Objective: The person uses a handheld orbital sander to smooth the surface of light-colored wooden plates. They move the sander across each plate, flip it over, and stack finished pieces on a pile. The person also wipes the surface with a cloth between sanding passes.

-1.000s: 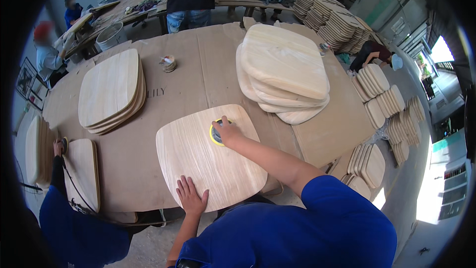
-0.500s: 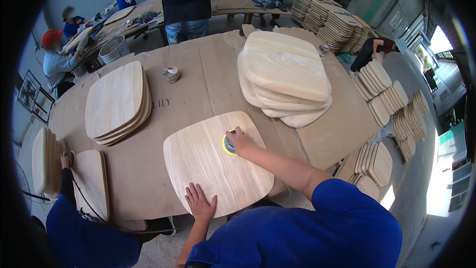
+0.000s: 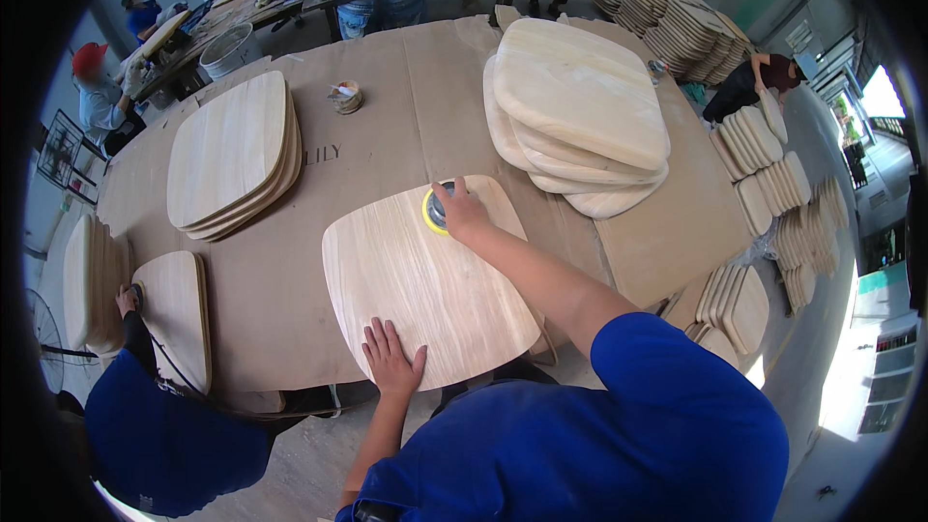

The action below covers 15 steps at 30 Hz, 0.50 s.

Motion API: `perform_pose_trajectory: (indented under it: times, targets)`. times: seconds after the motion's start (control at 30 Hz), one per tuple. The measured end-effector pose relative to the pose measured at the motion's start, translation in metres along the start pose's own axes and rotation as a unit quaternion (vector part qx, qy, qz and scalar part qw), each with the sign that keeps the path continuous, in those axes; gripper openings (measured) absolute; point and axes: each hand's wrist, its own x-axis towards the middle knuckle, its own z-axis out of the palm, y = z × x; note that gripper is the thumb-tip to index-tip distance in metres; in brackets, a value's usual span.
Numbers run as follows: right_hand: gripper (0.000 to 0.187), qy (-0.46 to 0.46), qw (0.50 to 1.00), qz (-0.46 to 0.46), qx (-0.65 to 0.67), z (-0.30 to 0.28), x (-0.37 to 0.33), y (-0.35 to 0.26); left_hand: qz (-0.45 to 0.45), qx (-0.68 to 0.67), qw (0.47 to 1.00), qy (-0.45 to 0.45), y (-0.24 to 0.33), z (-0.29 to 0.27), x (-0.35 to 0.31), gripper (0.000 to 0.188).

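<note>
A pale wooden board (image 3: 411,280) with rounded corners lies flat at the near edge of the cardboard-covered table. My right hand (image 3: 462,213) is closed over a round sander (image 3: 430,217) with a yellow rim and dark top, pressed on the board near its far edge. The sander's underside is hidden. My left hand (image 3: 392,358) rests flat on the board's near left part, fingers spread and holding nothing.
Stacked boards stand at left (image 3: 229,150) and right (image 3: 580,92) on the table (image 3: 377,135). A small tub (image 3: 346,99) sits between them. At far left, a co-worker's hand (image 3: 127,300) holds another sander on a board (image 3: 172,314). More boards (image 3: 739,309) stand at right.
My right hand has slid the sander farther from me across the board, slightly leftward. My left hand stays flat in about the same spot. The whole view has shifted a little.
</note>
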Motion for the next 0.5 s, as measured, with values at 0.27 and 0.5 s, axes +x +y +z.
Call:
perform_pose_trajectory:
  times: [0.27, 0.5]
  targets:
    - [0.059, -0.101, 0.99, -0.092, -0.009, 0.001, -0.077, -0.002, -0.007, -0.01, 1.0, -0.002, 0.001, -0.003, 0.002, 0.091]
    - [0.061, -0.021, 0.999, -0.046, -0.011, 0.003, -0.004, -0.009, -0.005, -0.013, 1.0, -0.002, -0.003, 0.002, 0.001, 0.092]
